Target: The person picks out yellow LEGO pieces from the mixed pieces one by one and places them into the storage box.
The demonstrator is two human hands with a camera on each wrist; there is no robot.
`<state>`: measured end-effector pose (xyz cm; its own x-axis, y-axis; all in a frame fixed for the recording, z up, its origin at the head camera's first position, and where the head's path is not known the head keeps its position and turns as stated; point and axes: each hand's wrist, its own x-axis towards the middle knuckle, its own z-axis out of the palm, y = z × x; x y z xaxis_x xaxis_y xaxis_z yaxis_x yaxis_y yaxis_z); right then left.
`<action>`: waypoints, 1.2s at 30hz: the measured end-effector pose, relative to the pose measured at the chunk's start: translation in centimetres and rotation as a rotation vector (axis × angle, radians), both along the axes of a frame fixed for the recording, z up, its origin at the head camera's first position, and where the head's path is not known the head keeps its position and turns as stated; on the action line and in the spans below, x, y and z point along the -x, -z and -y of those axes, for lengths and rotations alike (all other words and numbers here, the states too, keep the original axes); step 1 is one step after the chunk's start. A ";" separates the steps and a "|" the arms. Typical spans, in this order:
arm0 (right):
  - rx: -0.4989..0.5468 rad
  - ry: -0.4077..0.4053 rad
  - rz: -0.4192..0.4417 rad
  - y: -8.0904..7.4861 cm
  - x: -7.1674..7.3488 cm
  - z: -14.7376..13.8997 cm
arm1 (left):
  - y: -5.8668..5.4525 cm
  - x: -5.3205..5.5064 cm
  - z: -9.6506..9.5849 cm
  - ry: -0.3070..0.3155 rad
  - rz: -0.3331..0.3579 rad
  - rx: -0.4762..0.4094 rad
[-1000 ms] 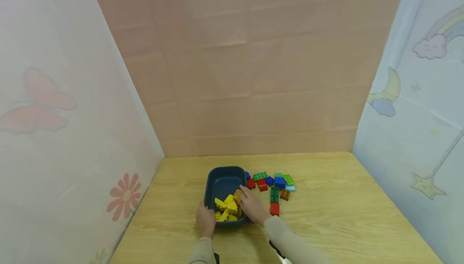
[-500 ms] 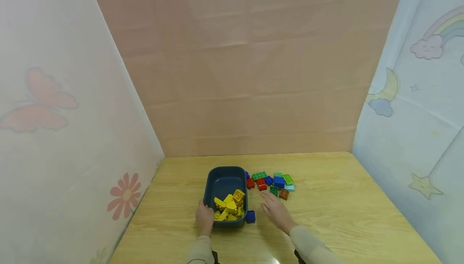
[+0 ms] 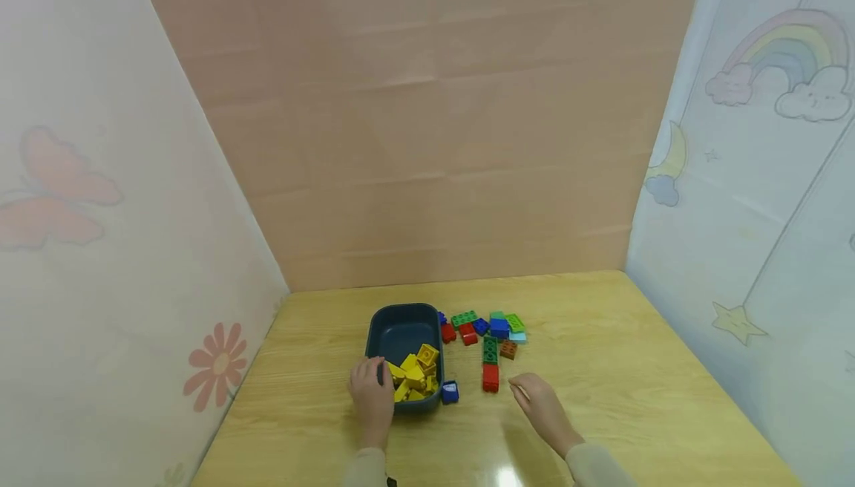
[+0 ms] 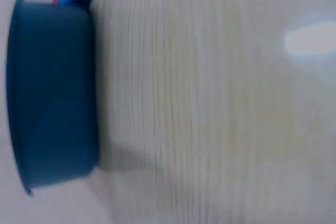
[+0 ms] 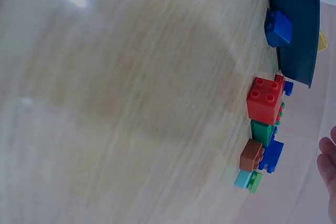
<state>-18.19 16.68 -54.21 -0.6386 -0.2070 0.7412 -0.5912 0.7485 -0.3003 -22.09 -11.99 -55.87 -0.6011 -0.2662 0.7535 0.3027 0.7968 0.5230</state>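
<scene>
A dark blue plastic bin (image 3: pixel 404 309) stands on the wooden table, with several yellow toy building bricks (image 3: pixel 414 376) in its near half. My left hand (image 3: pixel 372 394) is at the bin's left rim, overlapping it in the head view, fingers loosely bent. That hand is out of sight in the blurred left wrist view, where the bin's outer wall (image 4: pixel 55 93) shows. My right hand (image 3: pixel 542 407) hovers right of a red brick (image 3: pixel 490 378), fingers loosely bent and holding nothing. In the right wrist view only its fingers (image 5: pixel 328 161) show at the edge.
A blue brick (image 3: pixel 450 392) lies beside the bin's near right corner. Beyond it are a green brick (image 3: pixel 490 350), a brown brick (image 3: pixel 508 350) and several more red, blue and green ones. Printed sheets (image 3: pixel 220 361) flank the table; a brown paper wall (image 3: pixel 427 175) closes the back.
My right hand has left the yellow bricks in the bin and moved right, past the red brick. My left hand has loosened from the rim and risen slightly. The head view has turned rightward.
</scene>
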 end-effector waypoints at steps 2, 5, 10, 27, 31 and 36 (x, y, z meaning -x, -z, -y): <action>0.000 -0.002 -0.032 0.3 -0.4 -0.2 | -0.3 -0.9 -0.8 0.044 -0.036 0.102; 0.004 0.003 -0.039 0.7 -0.8 -0.4 | -0.4 -2.3 -2.3 0.114 0.019 0.191; 0.022 0.015 0.008 1.2 -1.5 -0.3 | -0.5 -4.2 -4.6 0.216 0.280 0.253; -0.113 0.167 0.293 1.5 -2.9 -1.3 | -0.6 -5.2 -6.1 0.184 0.644 0.428; -0.175 0.201 0.309 2.1 -3.2 -1.7 | -0.6 -5.3 -6.3 0.169 0.645 0.444; -0.199 0.214 0.302 2.5 -3.4 -2.3 | -0.1 -5.4 -6.5 0.160 0.594 0.466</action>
<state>-14.74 18.95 -56.73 -0.8650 -0.1663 0.4734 -0.3238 0.9058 -0.2734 -16.70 -5.47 -55.73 -0.9442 0.1236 0.3054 0.2060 0.9449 0.2545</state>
